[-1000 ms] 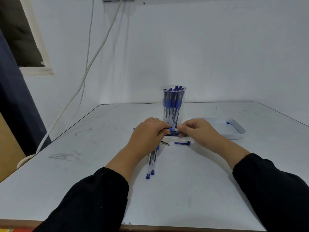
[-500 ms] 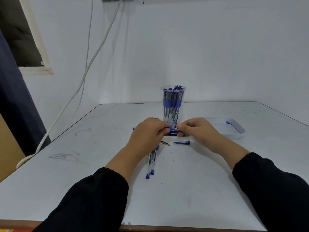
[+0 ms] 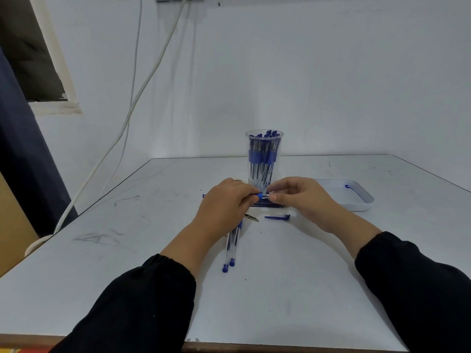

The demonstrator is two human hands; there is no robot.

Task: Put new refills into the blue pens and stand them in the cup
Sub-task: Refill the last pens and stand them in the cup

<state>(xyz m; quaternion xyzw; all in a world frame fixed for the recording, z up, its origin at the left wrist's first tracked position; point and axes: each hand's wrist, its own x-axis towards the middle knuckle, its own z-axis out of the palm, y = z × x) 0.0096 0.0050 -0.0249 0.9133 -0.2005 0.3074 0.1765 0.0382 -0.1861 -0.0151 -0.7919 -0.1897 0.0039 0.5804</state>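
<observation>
A blue pen (image 3: 263, 195) is pinched betw. left hand (image 3: 226, 200) & right hand (image 3: 298, 197), just in front of the cup (image 3: 264, 159).

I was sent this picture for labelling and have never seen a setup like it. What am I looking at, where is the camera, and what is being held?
No machine here: a person wears a camera on the head, looking down at their own hands. The left hand and right hand together pinch one blue pen above the white table. Behind stands a clear cup full of pens. Two more pens lie below the left hand, a loose blue cap near the right, and a shallow white tray further right.
</observation>
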